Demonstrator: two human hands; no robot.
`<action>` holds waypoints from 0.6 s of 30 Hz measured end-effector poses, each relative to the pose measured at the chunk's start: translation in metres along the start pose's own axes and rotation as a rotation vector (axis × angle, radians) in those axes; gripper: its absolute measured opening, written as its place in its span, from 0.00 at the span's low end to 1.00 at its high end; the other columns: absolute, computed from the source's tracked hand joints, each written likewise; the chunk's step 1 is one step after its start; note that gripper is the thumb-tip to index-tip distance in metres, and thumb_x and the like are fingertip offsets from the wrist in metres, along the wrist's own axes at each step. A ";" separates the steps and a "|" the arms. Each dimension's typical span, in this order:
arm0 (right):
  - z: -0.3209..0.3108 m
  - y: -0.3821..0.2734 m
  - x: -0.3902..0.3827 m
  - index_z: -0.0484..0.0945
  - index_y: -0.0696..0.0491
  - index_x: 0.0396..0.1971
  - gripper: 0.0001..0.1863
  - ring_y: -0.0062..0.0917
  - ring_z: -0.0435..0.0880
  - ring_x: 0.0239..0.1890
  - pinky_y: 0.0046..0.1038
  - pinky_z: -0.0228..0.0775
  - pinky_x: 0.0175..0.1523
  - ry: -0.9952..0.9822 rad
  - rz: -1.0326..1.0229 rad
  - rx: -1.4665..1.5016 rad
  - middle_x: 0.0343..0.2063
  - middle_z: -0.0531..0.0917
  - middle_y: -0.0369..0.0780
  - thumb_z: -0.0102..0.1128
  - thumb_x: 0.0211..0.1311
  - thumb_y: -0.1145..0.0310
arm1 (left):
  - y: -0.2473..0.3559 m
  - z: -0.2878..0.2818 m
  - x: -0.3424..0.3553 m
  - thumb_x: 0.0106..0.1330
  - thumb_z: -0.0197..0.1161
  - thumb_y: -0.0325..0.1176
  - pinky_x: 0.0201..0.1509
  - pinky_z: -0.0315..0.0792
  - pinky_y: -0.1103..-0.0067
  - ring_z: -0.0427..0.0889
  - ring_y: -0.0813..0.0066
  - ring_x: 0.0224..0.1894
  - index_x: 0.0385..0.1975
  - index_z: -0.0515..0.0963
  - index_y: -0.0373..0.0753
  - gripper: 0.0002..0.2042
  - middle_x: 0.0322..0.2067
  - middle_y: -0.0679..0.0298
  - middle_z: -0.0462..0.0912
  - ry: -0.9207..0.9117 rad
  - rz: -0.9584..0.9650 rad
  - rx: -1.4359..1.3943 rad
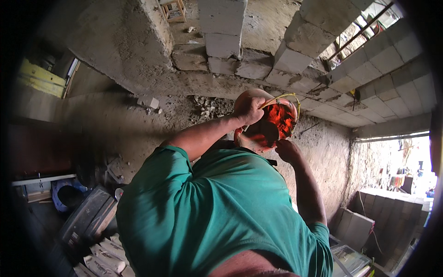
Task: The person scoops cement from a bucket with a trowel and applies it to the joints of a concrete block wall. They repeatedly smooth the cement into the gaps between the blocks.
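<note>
In front of my chest is an orange-red bucket (280, 121), tilted so its mouth shows. Dark grey smears and lumps line its glowing inside. A thin yellow handle (282, 97) arches over its far rim. My left hand (249, 111) is closed on the bucket's left side, where the handle meets the rim. Down at the near right rim, my right hand (288, 151) grips the edge; its fingertips are partly hidden. How much the bucket holds I cannot make out.
Grey block walls (223, 27) rise ahead and to the right. Rubble (205, 107) and a loose block (148, 102) lie on the dirt floor ahead left. Stacked sacks (104, 258) are at the lower left, leaning slabs (353, 226) at the lower right, near a bright opening.
</note>
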State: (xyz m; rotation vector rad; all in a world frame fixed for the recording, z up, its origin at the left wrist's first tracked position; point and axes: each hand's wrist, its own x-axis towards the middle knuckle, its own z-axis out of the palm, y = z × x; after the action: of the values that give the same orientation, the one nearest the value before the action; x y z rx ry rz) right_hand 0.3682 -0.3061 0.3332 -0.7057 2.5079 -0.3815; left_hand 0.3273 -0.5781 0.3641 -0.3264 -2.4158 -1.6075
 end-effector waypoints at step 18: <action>-0.010 -0.074 -0.002 0.75 0.51 0.44 0.12 0.22 0.74 0.18 0.26 0.68 0.22 -0.294 0.230 0.933 0.19 0.76 0.33 0.58 0.66 0.61 | 0.015 -0.064 -0.035 0.49 0.55 0.23 0.28 0.68 0.69 0.75 0.65 0.20 0.29 0.76 0.35 0.07 0.17 0.55 0.73 0.060 0.010 -0.018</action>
State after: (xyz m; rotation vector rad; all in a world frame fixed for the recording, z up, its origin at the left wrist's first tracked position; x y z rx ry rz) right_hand 0.3944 -0.3646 0.3713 -0.0808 1.7998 -1.1483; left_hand 0.3685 -0.6332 0.3908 -0.2882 -2.3533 -1.6117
